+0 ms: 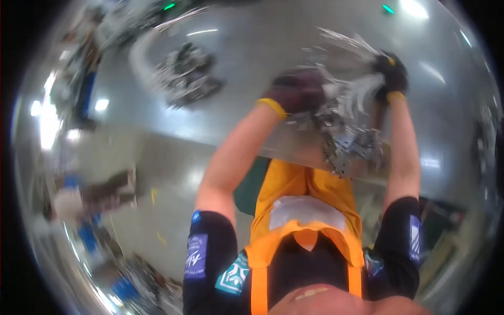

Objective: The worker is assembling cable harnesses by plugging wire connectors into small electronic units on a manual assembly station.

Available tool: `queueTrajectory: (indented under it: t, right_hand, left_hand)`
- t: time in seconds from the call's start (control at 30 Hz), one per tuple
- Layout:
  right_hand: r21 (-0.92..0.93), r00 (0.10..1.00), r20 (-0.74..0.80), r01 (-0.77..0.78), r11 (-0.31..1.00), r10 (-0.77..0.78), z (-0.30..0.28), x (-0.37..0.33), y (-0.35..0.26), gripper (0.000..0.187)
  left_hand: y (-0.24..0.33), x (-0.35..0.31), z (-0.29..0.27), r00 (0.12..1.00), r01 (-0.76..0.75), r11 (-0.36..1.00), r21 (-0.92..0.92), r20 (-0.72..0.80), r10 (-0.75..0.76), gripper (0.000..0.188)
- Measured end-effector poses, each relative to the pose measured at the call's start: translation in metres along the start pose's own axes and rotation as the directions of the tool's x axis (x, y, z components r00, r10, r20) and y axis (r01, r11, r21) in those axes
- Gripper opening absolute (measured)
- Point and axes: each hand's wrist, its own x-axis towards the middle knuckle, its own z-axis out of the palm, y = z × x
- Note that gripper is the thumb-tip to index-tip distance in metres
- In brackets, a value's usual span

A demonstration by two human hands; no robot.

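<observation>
Shiny, jagged metal pieces (350,123) show between the gloved left hand (300,90) and right hand (391,74); I cannot tell either grip.

Metal pieces (349,128) between hands (300,91) (391,76), pile (185,79) leftward on table (252,50)

Two hands (299,89) (391,76) of mine, in two gloves (307,94) (396,81) with two yellow cuffs (273,107) (395,95), are at one desk (252,44) with two heaps of metal parts (186,76) (349,128) (single pieces too blurred to count), two green spots of light (169,6) (388,9), and my one orange bibbed garment (278,181) with two straps (259,289) (355,282).
</observation>
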Motion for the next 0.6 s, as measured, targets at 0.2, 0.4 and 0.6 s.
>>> queueTrajectory:
  t: [0.2,0.4,0.6]
  right_hand:
    - [-0.418,0.981,-0.105,-0.194,0.887,0.165,-0.022,-0.023,-0.027,0.039]
    - [-0.332,0.989,-0.078,-0.147,0.932,0.128,-0.045,-0.026,-0.012,0.031]
    - [-0.536,0.973,-0.032,-0.208,0.818,0.227,-0.042,-0.027,-0.043,0.048]
  left_hand:
    - [-0.003,0.015,-0.033,0.982,-0.097,0.898,-0.43,-0.188,0.016,0.041]
    - [-0.048,0.085,0.009,0.991,-0.099,0.994,0.037,0.093,0.095,0.042]
    - [-0.028,0.072,-0.036,0.741,-0.5,0.813,0.298,-0.339,0.579,0.031]
